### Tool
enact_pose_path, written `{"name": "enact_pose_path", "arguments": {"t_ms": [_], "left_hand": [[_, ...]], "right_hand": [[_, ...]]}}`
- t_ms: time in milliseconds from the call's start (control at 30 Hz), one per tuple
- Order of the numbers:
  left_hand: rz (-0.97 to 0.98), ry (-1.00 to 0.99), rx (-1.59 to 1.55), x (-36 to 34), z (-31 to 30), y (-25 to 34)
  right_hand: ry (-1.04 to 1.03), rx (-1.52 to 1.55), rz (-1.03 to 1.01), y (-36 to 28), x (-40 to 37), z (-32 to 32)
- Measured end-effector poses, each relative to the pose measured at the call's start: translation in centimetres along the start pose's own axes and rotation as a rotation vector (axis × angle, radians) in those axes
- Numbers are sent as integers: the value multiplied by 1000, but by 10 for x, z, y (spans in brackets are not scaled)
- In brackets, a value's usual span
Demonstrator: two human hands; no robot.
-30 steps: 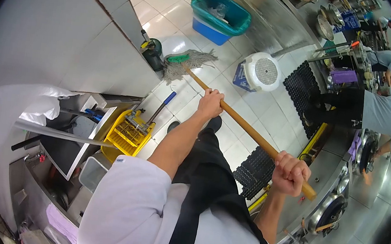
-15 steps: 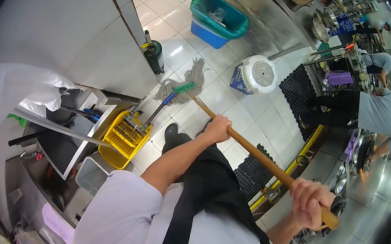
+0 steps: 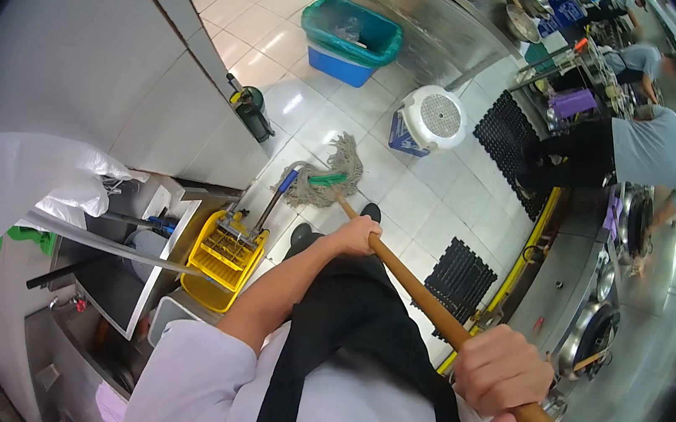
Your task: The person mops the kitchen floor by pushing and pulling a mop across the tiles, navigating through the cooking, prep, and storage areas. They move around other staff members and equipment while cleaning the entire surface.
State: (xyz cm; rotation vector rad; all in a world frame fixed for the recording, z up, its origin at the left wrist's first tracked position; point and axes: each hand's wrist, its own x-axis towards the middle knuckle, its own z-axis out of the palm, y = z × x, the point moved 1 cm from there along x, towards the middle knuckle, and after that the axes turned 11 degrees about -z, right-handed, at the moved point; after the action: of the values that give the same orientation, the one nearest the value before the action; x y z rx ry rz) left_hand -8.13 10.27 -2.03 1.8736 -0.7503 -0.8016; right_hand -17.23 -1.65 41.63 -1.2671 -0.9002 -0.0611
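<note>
Both my hands hold a mop by its long wooden handle (image 3: 420,295), which slants from the lower right to the floor ahead of me. My left hand (image 3: 354,235) is wrapped round the handle's lower part. Close to the top end, my right hand (image 3: 501,372) grips it, thumb pointing down. The grey string mop head (image 3: 345,164), with its green clamp (image 3: 327,179), lies on the white floor tiles. Right beside it is a yellow mop wringer bucket (image 3: 223,269) with a blue-gripped lever (image 3: 280,191).
A blue bin (image 3: 339,67) with a green liner and a white-lidded tub (image 3: 438,120) stand ahead. Black rubber mats (image 3: 461,281) lie at right along a yellow pipe (image 3: 523,272). A green gas cylinder (image 3: 252,114) leans by the wall. People (image 3: 657,153) work at the right-hand counter.
The mop head has come nearer my feet, and its strings have swung. My right hand has moved down and left in view with the handle's end. At the top, someone's foot has appeared.
</note>
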Motion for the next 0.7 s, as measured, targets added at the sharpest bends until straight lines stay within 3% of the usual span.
{"name": "enact_pose_path", "arguments": {"t_ms": [100,200,300,400,533,700], "left_hand": [[-35,152,78,-10,0,9],[-39,159,199,-5,-2,35],[-89,135,229,-19,-26,132],[-39,92,240,-34,-45,209],[113,87,246,-46,-59,271],[249,170,221,-41,-75,315]], "right_hand": [[40,-74,2,-6,0,5],[121,-68,-62,-39,4,5],[171,-31,-160,-108,11,5],[35,29,-386,-167,7,6],[-142,-218,-263,-235,39,34],[23,-385,-390,-277,27,77]]}}
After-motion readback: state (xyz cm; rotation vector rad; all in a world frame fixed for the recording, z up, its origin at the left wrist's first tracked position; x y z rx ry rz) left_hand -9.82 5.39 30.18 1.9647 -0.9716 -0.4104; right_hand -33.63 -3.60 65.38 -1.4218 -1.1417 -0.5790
